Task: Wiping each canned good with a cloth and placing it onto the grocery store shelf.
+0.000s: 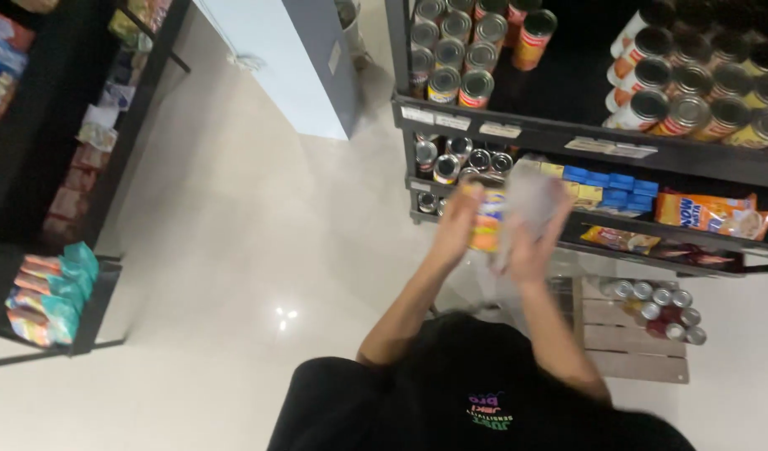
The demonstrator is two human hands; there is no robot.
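My left hand (456, 222) grips a can with a yellow and orange label (487, 221), held upright in front of the black shelf unit (517, 127). My right hand (536, 242) presses a grey cloth (528, 207) against the can's right side. Both hands are blurred by motion. The cloth hides part of the can.
Rows of tin cans (455, 50) fill the top shelf, with more cans (709, 92) at the right. Blue and yellow boxes (609, 184) and an orange packet (709, 213) lie lower. A wooden crate (630, 342) with several cans stands on the floor. A snack rack (50, 209) lines the left.
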